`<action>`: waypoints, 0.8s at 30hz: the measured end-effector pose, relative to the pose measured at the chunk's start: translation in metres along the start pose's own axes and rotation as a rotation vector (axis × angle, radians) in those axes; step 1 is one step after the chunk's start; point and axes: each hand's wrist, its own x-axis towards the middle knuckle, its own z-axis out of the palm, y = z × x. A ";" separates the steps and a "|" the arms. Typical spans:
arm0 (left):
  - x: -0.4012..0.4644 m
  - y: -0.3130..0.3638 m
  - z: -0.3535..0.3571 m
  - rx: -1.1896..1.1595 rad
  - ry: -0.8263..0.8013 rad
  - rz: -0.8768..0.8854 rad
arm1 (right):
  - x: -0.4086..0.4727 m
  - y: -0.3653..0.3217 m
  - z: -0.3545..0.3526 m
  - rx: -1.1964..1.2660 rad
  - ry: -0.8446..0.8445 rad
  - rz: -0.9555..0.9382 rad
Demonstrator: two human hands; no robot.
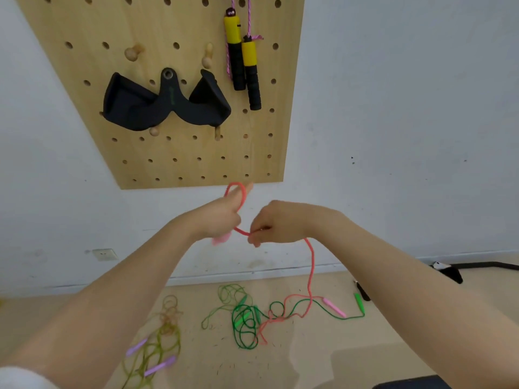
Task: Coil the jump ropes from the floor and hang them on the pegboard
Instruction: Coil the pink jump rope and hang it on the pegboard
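Coiling is under way: the left hand [222, 217] holds a loop of the pink rope [310, 265], the right hand [273, 224] pinches it; its tail trails toward five o'clock onto the floor [309, 357]. Next move: draw up more slack.

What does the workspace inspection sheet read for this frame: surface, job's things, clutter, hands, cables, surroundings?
Surface: tan floor with small dark specks.
Job's things: coral rope partly lifted, looped over left hand, rest trailing to floor; green rope and olive rope tangled on floor; yellow-handled rope hung on pegboard.
Clutter: black handle attachment resting on pegs.
Hands: left hand grips the coral loop; right hand pinches the rope.
Cables: black cable along the wall base, right.
Surroundings: white wall, wall socket low left.
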 end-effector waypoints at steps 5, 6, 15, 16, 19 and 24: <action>-0.007 0.005 0.013 -0.178 -0.153 0.170 | -0.011 -0.010 -0.026 0.107 0.348 -0.134; -0.010 0.003 0.014 -0.344 -0.164 0.233 | -0.013 -0.007 -0.027 0.135 0.451 -0.127; -0.008 -0.006 0.027 -1.016 -0.143 0.318 | -0.012 0.002 -0.012 0.248 0.653 -0.131; -0.008 -0.005 0.025 -1.069 -0.157 0.306 | -0.011 0.003 -0.010 0.258 0.655 -0.141; -0.009 0.000 0.025 -1.003 -0.244 0.241 | -0.013 0.004 -0.007 0.427 0.618 -0.162; -0.016 0.011 0.024 -0.680 -0.361 0.140 | -0.019 0.006 -0.012 0.474 0.545 -0.168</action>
